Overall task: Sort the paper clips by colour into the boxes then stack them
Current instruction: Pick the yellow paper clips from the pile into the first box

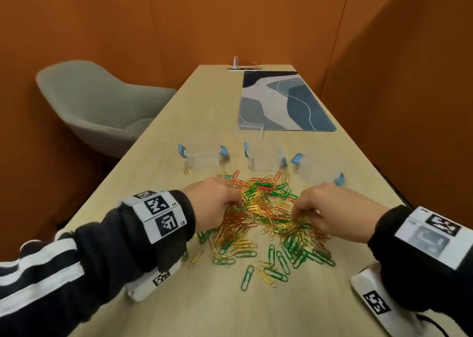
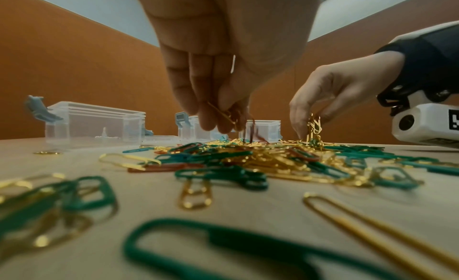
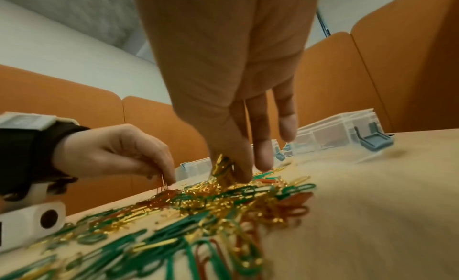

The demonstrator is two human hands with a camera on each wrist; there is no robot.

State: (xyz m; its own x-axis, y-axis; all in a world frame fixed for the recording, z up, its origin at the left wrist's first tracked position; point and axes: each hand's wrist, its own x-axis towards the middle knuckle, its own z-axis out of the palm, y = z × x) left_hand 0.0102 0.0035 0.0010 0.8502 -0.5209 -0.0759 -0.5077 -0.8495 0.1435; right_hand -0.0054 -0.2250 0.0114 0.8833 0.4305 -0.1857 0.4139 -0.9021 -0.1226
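Both hands picking clips from the pile on the desk.

Left hand pinching red paper clips in curled fingers; mixed pile of paper clips between hands; right hand pinching gold paper clips; 3 clear boxes just beyond the pile, open.
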